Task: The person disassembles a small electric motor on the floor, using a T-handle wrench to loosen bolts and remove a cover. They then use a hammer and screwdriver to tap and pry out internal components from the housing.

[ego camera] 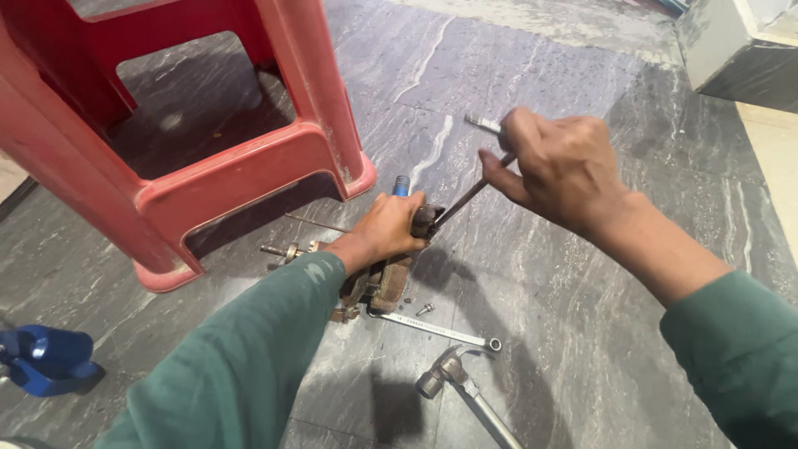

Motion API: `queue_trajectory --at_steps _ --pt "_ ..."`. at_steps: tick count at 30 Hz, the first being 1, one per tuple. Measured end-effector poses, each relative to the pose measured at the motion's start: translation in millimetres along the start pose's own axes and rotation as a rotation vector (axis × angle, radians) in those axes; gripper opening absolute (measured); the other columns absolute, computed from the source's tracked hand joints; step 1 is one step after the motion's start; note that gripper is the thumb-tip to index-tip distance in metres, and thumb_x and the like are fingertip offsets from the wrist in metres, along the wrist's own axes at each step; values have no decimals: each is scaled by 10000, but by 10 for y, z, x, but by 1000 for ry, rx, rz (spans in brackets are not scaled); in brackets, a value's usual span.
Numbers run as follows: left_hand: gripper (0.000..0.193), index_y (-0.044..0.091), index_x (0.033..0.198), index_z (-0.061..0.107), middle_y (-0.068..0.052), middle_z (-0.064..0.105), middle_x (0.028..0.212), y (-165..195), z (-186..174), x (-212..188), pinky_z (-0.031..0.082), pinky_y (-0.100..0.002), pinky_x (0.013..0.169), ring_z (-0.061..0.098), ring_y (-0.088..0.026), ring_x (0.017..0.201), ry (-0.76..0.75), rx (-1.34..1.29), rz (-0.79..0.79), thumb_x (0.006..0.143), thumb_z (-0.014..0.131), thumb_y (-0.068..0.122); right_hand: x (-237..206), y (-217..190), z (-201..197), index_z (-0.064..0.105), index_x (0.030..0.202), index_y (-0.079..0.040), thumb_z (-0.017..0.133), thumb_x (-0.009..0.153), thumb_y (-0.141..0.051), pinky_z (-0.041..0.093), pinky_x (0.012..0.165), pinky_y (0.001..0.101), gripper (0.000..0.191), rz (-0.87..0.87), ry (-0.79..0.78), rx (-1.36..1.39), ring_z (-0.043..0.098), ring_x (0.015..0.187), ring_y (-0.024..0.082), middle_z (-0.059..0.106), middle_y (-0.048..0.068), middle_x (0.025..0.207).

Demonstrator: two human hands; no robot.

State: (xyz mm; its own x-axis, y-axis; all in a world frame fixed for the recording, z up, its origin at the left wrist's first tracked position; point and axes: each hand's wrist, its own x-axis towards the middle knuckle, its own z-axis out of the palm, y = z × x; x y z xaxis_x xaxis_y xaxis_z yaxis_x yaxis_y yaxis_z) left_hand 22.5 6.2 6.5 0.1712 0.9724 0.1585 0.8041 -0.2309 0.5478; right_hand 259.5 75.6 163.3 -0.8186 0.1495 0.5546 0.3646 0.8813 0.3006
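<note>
A red plastic stool (166, 125) is standing at ten o'clock. At centre, the left hand (386, 229) is gripping a rusty metal part (384, 283) on the floor, fingers wrapped. At two o'clock, the right hand (565, 166) is clenching a thin tool (465, 198). A spanner (440, 331) and a hammer (465, 391) are lying at six.

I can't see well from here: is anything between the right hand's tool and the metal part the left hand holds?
Nothing visible: the thin tool in the right hand already reaches the rusty metal part by the left hand.
</note>
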Motion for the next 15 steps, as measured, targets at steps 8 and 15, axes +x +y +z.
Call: queue_trajectory --at_steps 8,15 --pt "530 64 1027 551 -176 699 1016 -13 51 -8 437 -508 918 638 -394 1031 -9 22 2 678 887 277 213 -444 -46 539 1084 -36 637 953 -228 448 846 403 252 202 -142 -430 555 1048 254 595 144 1053" --pt "536 103 1069 570 -151 651 1051 -60 62 -14 402 -459 947 601 -349 1080 -10 -13 2 666 889 252 311 -767 73 469 1308 18 708 833 -212 238 1039 508 579 472 -32 262 409 1100 279 493 159 1067"
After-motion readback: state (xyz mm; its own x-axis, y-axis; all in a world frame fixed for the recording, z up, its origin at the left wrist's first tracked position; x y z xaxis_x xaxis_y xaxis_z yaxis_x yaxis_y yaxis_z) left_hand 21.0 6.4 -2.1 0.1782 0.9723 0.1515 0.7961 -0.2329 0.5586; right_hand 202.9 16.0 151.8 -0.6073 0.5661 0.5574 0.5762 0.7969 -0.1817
